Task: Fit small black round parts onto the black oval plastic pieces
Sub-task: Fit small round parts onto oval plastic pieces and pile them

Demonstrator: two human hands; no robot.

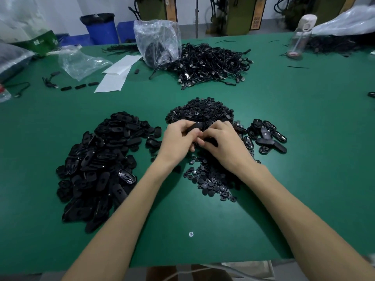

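Hands together over the middle of the desk [304, 179], just above the pile of round parts [200, 112], so I barely have to reach for the next one. My left hand [178, 138] grips one oval piece [195, 126], its end poking out above my fingers, lifted off the desk and turned toward the other hand so that hand can work on it. My right hand [225, 142] is touching my left, fingers curled in under that piece. I guess it is pressing a round part home, but whatever it pinches is hidden, so I cannot tell.

The heap of oval pieces [97, 159] lies beside my left forearm toward the left edge. A smaller group of oval pieces [267, 136] sits just right of my right hand, probably the finished ones. A tangle of cables [213, 63] lies toward the far edge, well apart from my hands.
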